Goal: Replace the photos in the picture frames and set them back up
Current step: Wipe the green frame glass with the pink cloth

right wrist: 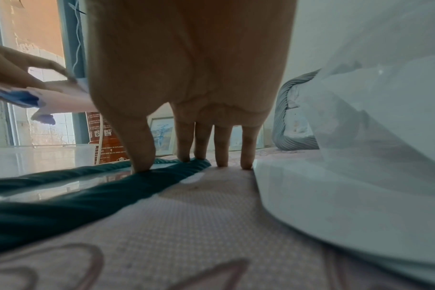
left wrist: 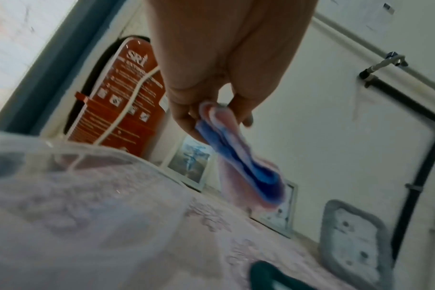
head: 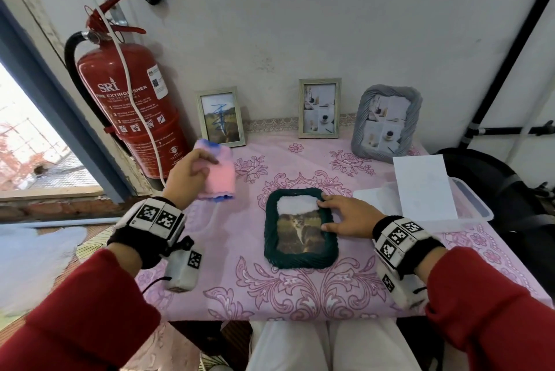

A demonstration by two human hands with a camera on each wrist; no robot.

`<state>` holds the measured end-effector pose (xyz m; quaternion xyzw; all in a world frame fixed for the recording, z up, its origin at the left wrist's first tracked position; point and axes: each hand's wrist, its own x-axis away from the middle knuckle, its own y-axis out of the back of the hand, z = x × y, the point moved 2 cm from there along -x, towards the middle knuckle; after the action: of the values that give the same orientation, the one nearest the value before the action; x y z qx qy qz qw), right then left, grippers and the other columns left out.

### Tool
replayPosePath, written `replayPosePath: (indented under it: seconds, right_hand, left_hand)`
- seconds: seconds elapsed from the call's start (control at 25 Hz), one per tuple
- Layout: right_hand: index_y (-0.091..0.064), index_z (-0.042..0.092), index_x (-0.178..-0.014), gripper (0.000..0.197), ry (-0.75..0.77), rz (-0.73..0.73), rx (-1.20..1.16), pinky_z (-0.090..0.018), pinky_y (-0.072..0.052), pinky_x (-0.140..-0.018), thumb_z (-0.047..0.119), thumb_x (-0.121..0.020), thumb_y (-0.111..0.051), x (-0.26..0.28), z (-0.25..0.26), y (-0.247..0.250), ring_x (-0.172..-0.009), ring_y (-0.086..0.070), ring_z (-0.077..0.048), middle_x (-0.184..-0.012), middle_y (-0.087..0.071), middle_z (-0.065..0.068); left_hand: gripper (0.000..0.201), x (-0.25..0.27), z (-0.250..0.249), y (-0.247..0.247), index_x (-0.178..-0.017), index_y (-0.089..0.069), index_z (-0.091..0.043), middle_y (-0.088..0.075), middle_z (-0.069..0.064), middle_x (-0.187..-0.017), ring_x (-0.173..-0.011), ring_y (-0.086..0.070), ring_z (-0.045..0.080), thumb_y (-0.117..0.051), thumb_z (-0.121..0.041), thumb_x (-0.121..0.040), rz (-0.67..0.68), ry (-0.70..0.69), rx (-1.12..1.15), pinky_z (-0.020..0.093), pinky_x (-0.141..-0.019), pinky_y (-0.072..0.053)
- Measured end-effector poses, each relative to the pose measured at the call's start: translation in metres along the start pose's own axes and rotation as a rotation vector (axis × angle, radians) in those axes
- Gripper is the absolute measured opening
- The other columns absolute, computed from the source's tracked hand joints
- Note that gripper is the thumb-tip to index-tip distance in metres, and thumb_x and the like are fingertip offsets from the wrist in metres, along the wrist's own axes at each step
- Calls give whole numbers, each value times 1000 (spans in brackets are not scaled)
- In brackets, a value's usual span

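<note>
Nearest me, flat on the table (head: pixel 354 289), lies the green frame (head: pixel 300 259), my right hand (head: pixel 345 217) spread on its right edge, while my left hand (head: pixel 189 177) pinches a pink cloth (head: pixel 220 178) raised at the far left.

Home corner, floral tablecloth (head: pixel 300 289), framed photos (head: pixel 319 107), wall-mounted fire extinguisher (head: pixel 132 106)

wall (head: pixel 300 25): plain white, scuffed | window (head: pixel 24 136): left, bright daylight, blue-grey frame | table (head: pixel 270 295): pink floral cloth, against wall | fire extinguisher (head: pixel 129 106): red, beside table
</note>
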<state>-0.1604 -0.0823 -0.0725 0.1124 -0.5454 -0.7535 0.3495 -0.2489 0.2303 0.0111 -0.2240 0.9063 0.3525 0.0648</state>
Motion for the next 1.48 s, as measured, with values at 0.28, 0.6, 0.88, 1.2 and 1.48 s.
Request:
replayPosePath:
  seconds: [0.28,0.6,0.88,1.2,1.48]
  right_hand:
    - [-37,21,-143,68,-6,-14,-21,-29,-28,-113,43,-84,-64,0,2,2,-139,-32,-16,-155,-25,1]
    - [-37,21,-142,66,-7,-22,-29,-27,-28,-112,41,-84,-63,2,3,1,-138,-32,-16,-156,-24,2]
    - [-38,22,-142,66,-10,-34,-37,-27,-29,-112,41,-84,-64,2,3,0,-138,-34,-15,-155,-25,3]
    - [-39,24,-141,66,-13,-52,-41,-26,-30,-111,42,-83,-64,2,3,-1,-137,-35,-14,-155,-25,4]
    - [-39,23,-141,65,-10,-53,-40,-27,-30,-111,42,-84,-63,4,4,-1,-137,-35,-15,-155,-26,4]
  left_hand:
    - [41,3,44,17,-113,-58,-12,-53,11,-123,-111,-50,28,-52,10,-79,194,94,-340,41,-98,-42]
    - [47,16,64,3,-130,-47,0,-45,20,-136,-106,-49,23,-51,14,-86,352,272,36,24,-85,-48]
    - [48,18,75,-5,-127,-53,-18,-29,16,-141,-129,-35,31,-62,-8,-81,264,201,-613,30,-106,-32]
    - [57,21,89,-22,-148,-18,-12,-19,13,-155,-143,-23,29,-43,-21,-98,537,146,-554,32,-117,-19]
    - [52,24,76,-18,-141,-37,-7,-36,15,-148,-136,-36,28,-54,-13,-92,429,181,-410,32,-114,-26]
